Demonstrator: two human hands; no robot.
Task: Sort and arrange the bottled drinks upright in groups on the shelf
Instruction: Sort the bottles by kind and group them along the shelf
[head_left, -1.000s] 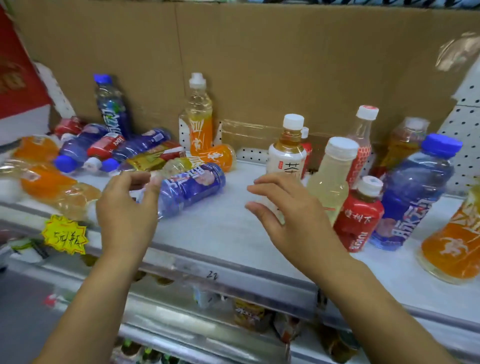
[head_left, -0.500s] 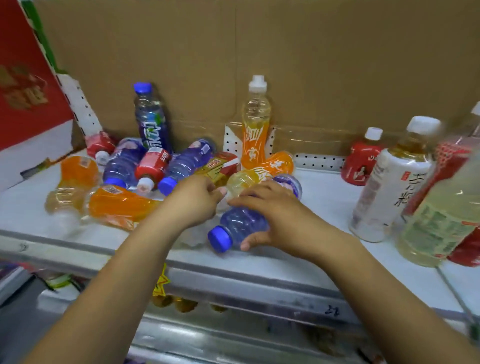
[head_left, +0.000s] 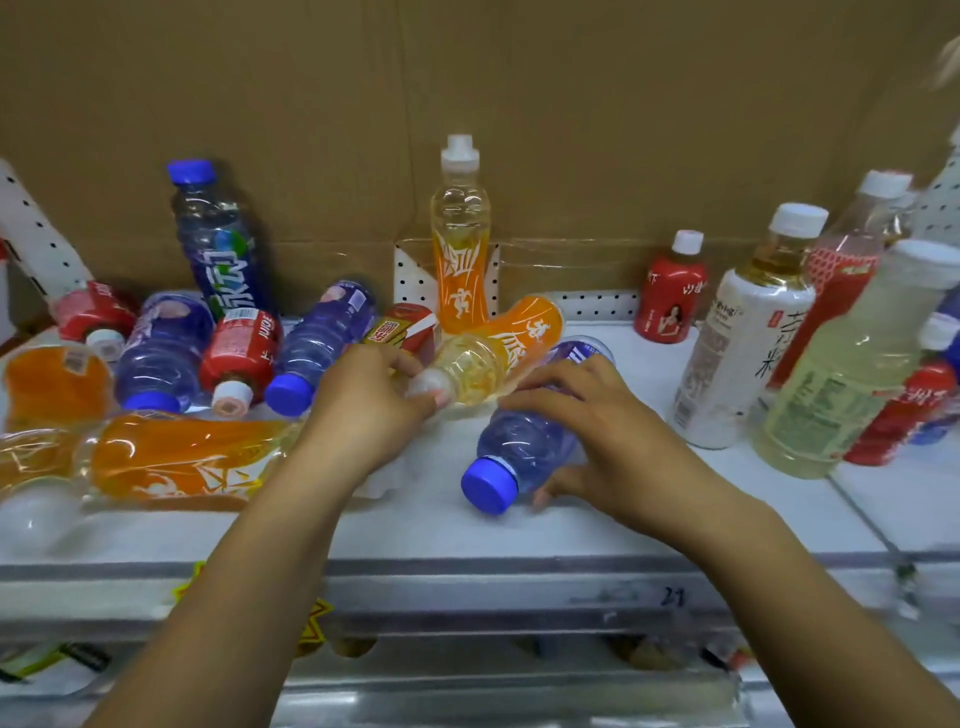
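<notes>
Glossy clear plastic bottles (head_left: 524, 441) lie on a smooth white shelf (head_left: 597, 525) backed by matt brown cardboard (head_left: 571, 104).

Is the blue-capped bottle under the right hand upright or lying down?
Lying down. The blue-capped bottle lies on its side on the shelf, cap toward the front edge, the right hand curled round it.

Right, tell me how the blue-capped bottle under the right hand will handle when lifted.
The blue-capped bottle lies on its side, round-bodied, so it would probably roll on the shelf if released. It looks full, so likely heavy for its size. The right hand wraps smooth clear plastic; it may be slightly slippery.
</notes>
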